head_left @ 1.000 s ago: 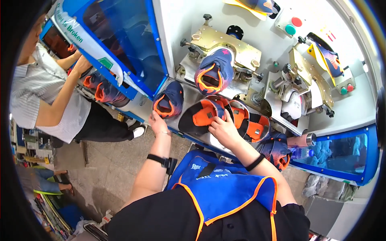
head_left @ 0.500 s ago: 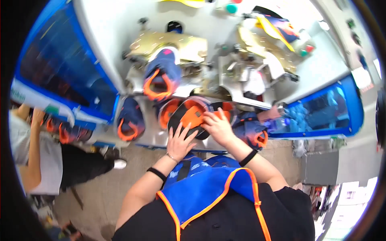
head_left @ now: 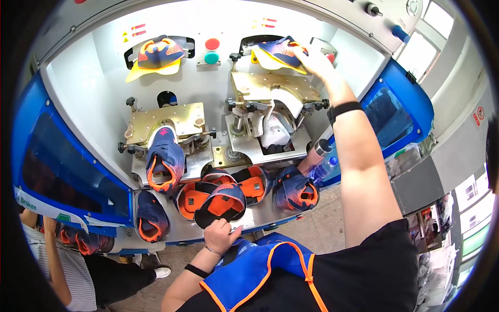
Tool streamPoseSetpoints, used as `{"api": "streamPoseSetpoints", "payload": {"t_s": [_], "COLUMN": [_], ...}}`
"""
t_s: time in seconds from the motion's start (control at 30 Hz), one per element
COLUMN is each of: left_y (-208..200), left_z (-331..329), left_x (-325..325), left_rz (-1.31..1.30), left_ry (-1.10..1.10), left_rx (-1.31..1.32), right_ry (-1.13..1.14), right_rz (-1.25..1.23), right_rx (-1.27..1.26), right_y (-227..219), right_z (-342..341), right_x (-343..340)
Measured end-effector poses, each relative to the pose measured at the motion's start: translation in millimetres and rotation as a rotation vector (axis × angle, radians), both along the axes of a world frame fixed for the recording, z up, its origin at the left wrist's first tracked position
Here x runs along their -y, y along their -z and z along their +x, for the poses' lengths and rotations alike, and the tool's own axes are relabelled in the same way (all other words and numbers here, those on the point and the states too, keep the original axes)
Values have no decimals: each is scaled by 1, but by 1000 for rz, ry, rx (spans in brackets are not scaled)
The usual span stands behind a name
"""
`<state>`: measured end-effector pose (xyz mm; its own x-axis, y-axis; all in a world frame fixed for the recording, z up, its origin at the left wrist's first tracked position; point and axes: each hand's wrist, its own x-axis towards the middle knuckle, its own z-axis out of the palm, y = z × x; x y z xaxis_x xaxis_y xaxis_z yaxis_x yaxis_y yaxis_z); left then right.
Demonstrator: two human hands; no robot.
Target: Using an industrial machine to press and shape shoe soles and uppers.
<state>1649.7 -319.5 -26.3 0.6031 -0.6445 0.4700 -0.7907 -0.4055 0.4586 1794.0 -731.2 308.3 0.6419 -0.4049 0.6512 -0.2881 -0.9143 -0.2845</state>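
My right hand (head_left: 310,56) reaches to the back right of the machine, its fingers closed on the edge of a navy and orange shoe upper (head_left: 279,50). That upper sits over a yellow-edged mould. Close to me, my left hand (head_left: 221,235) is curled, thumb outward, against the near rim of a black-edged shoe upper with orange lining (head_left: 227,204); what its fingers hold, if anything, is hidden. This upper lies on top of several others on the metal ledge. At the back left, another navy and orange upper (head_left: 161,53) covers a second yellow-edged mould.
Brass-coloured clamp plates (head_left: 174,122) stand mid-machine, with a navy shoe (head_left: 165,156) at the left one. Red and green buttons (head_left: 211,51) sit on the back wall. A pink flask (head_left: 316,153) and blue bottle (head_left: 327,166) stand right. A co-worker's arm (head_left: 54,260) shows far left.
My right hand has left the pile of uppers and gone up to the back right mould. My left hand has curled from spread fingers. The view has shifted, showing more of the machine's back.
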Motion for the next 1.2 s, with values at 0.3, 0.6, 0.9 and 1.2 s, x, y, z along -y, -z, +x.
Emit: {"api": "streamPoseSetpoints", "payload": {"t_s": [0.3, 0.6, 0.9, 1.2], "left_y": [-62, -92, -93, -85], "left_z": [23, 56, 71, 77], "left_x": [63, 171, 203, 201], "left_rz": [-471, -711, -652, -676], "left_ry": [301, 442, 339, 328], "left_rx": [-891, -1796, -1642, -1696], "right_ry": [-277, -252, -304, -320], "right_rz": [-85, 2, 50, 75], "right_rx": [131, -75, -96, 3], "right_y": [174, 198, 181, 197], "right_z": [-163, -197, -139, -133], "right_x": [-116, -128, -84, -90]}}
